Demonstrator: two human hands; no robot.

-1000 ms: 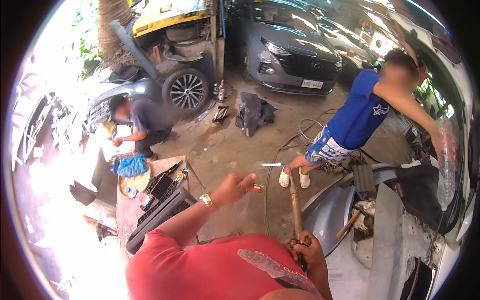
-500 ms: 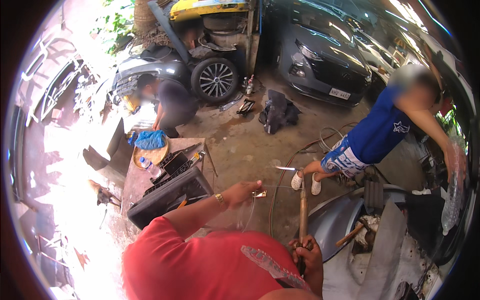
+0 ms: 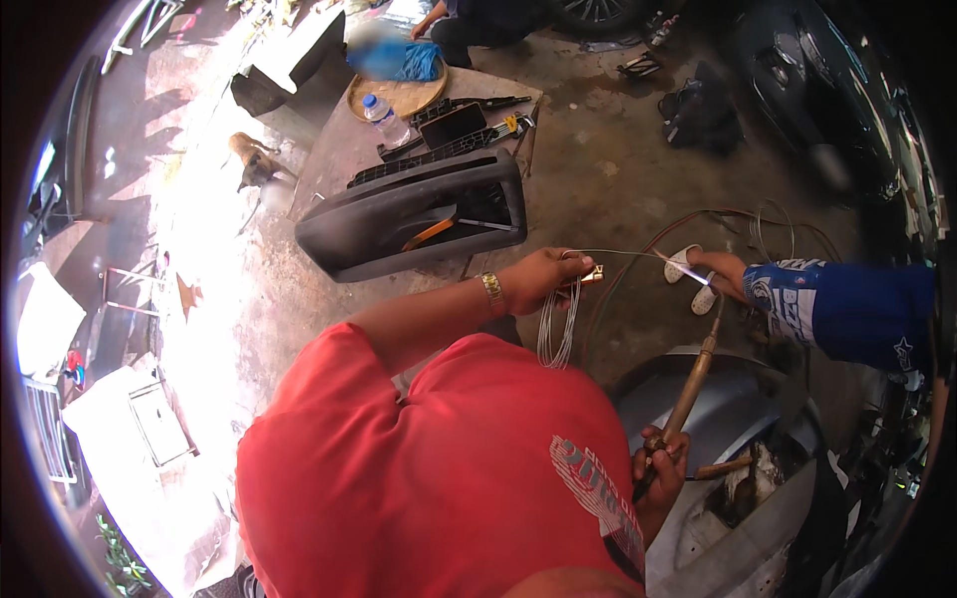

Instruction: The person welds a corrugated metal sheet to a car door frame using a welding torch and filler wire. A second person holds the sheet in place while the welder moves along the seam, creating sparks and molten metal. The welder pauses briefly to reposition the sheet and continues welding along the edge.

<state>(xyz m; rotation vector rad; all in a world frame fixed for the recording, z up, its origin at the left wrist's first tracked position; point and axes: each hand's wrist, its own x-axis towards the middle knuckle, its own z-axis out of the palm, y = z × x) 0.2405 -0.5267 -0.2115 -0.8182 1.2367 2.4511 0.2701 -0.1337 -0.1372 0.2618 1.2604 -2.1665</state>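
Left hand fingers pinch a thin wire rod; right hand fingers clench a torch. Black bumper, bottle and another person's leg lie beyond.

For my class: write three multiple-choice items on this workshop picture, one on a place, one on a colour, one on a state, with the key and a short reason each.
1. Where does the plastic bottle stand?
A) on the metal table
B) on the ground
C) inside the black bumper

2. What colour is the person's shirt?
A) green
B) red
C) white

3. Is the torch in the right hand lit?
A) unlit
B) lit
C) hidden

Key: A, it stands upright on the tabletop beside the basket; B, red cloth fills the foreground; B, a bright flame shows at its tip, beside the wire held in the left hand.
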